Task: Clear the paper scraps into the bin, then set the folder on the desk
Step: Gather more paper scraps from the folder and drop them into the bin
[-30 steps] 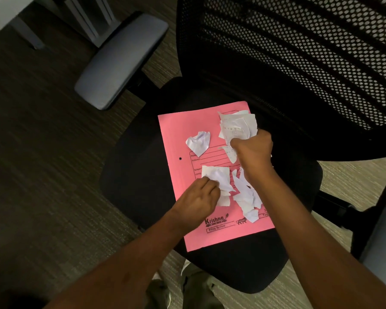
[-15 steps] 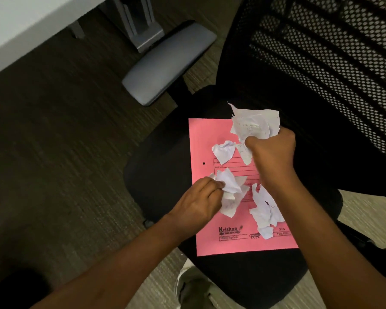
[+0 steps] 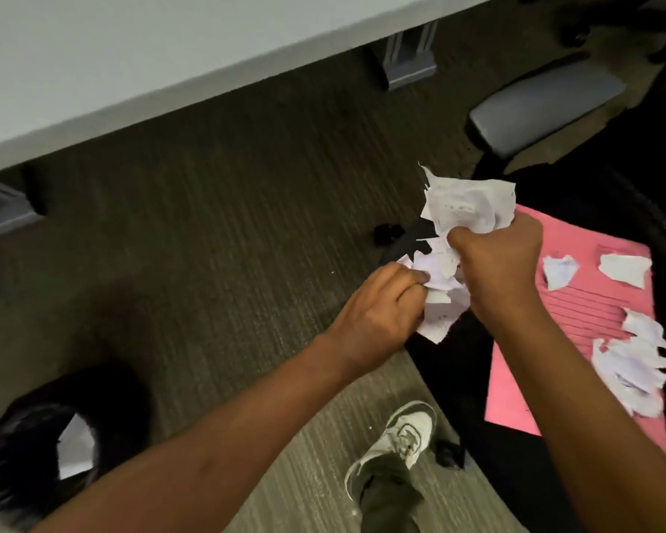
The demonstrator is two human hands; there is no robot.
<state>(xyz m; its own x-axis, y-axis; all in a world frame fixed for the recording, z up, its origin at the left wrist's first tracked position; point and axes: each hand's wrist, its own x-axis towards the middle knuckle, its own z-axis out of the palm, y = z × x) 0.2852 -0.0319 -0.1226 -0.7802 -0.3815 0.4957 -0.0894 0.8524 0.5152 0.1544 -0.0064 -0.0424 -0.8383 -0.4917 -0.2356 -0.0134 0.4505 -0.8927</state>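
The step in hand is the first one, clearing the scraps. Both hands are closed on paper: the right hand grips a crumpled bunch of scraps that sticks out above the fist, and the left hand pinches more torn pieces with curled fingers, touching the right hand's bundle. They are held over the floor, just left of the chair seat.

The bin stands near and far to the left, dark, with something pale inside. I judge the next move needs both handfuls carried left and down to its mouth, held tight so that no piece falls.

The pink folder lies on the chair at the right, with several loose scraps on it. The desk is at the far side. The person's shoe is on the carpet between chair and bin; nothing else blocks the way
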